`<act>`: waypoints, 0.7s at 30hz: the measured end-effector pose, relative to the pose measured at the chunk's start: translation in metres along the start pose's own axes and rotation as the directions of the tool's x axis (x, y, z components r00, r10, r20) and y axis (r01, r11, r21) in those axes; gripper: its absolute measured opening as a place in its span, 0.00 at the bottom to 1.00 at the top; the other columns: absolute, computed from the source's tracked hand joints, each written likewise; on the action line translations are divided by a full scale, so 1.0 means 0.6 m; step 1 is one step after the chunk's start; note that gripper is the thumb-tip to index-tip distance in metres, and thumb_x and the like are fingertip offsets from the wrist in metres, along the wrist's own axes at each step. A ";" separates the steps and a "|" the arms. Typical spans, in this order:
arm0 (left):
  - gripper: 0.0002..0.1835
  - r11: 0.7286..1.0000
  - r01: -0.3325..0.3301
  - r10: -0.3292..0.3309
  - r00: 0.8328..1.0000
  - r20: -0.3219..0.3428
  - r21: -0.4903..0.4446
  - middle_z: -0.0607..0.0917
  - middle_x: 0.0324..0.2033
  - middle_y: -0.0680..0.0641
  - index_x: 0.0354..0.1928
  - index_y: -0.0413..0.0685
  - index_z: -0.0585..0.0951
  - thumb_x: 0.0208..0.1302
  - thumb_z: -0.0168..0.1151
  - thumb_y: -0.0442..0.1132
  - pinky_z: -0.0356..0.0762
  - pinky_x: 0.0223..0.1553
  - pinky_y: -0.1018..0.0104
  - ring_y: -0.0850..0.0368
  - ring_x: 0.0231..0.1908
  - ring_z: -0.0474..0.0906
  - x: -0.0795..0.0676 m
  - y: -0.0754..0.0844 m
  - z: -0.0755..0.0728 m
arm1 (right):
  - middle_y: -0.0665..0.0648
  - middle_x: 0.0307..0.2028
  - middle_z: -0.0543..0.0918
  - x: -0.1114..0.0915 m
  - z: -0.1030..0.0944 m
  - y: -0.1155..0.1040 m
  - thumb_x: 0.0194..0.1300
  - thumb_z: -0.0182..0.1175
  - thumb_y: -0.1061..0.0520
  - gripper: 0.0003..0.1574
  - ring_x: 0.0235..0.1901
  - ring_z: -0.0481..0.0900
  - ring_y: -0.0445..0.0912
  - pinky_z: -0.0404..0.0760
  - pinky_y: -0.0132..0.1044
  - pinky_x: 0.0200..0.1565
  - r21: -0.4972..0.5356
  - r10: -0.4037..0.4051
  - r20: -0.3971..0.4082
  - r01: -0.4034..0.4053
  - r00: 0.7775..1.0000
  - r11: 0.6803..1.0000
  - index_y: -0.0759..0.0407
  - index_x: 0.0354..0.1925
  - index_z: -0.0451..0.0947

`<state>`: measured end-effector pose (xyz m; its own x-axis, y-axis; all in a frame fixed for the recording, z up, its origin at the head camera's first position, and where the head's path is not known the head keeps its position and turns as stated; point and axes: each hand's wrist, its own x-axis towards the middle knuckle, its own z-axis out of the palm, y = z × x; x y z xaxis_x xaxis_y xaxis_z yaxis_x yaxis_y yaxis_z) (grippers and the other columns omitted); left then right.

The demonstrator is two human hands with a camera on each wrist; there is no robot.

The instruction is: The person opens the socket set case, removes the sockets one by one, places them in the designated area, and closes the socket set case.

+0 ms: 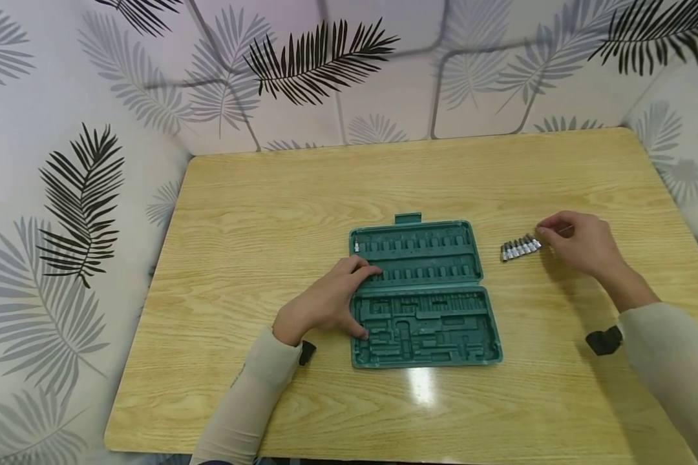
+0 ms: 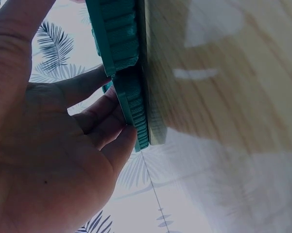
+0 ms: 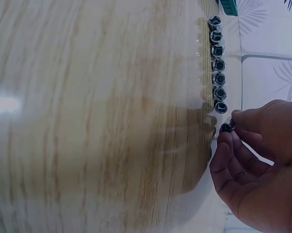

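Note:
An open green plastic socket-set case (image 1: 427, 326) lies on the wooden table, its two halves full of moulded slots. One bit socket (image 1: 357, 245) stands in the top left slot. My left hand (image 1: 328, 297) rests on the case's left edge, thumb on the near half and fingers on the far half. In the left wrist view its fingertips touch the case rim (image 2: 128, 114). To the right of the case, several silver bit sockets with dark tips (image 1: 518, 248) lie side by side in a row. At the row's right end, my right hand (image 1: 581, 242) pinches another bit socket (image 3: 227, 126) between thumb and fingers.
The case's latch tab (image 1: 408, 218) sticks out at its far edge. The light wooden table (image 1: 256, 226) meets leaf-patterned covering (image 1: 384, 84) at the back and sides. Dark wrist mounts (image 1: 605, 340) hang beneath both sleeves.

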<state>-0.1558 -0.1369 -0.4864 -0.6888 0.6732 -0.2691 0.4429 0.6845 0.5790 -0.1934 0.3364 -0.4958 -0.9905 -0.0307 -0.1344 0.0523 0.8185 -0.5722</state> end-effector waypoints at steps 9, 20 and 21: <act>0.64 0.999 -0.026 0.025 0.999 -0.030 -0.021 0.68 0.74 0.47 0.84 0.57 0.66 0.46 0.91 0.60 0.74 0.75 0.48 0.49 0.74 0.64 0.023 -0.056 0.039 | 0.74 0.50 0.88 0.000 0.003 0.003 0.84 0.59 0.50 0.21 0.48 0.86 0.65 0.75 0.30 0.31 -0.012 0.004 0.002 -0.004 1.000 1.000 0.67 0.56 0.85; 0.63 0.999 -0.041 0.040 0.999 -0.022 -0.011 0.69 0.73 0.44 0.83 0.53 0.66 0.47 0.92 0.57 0.75 0.73 0.49 0.47 0.72 0.66 0.011 -0.031 0.019 | 0.75 0.50 0.89 -0.003 0.005 0.002 0.84 0.58 0.52 0.21 0.49 0.86 0.67 0.76 0.29 0.31 -0.014 -0.021 0.013 0.021 1.000 1.000 0.68 0.56 0.86; 0.63 0.999 -0.046 0.046 0.999 -0.029 -0.006 0.69 0.73 0.45 0.83 0.53 0.66 0.47 0.92 0.58 0.76 0.73 0.49 0.48 0.72 0.66 0.011 -0.035 0.022 | 0.75 0.50 0.88 -0.004 0.005 0.001 0.84 0.57 0.52 0.22 0.49 0.86 0.67 0.76 0.30 0.31 -0.012 -0.019 0.015 0.019 1.000 1.000 0.69 0.56 0.86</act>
<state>-0.1621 -0.1431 -0.5104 -0.6841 0.6954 -0.2198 0.4708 0.6513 0.5951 -0.1906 0.3356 -0.4983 -0.9892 -0.0553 -0.1358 0.0315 0.8245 -0.5650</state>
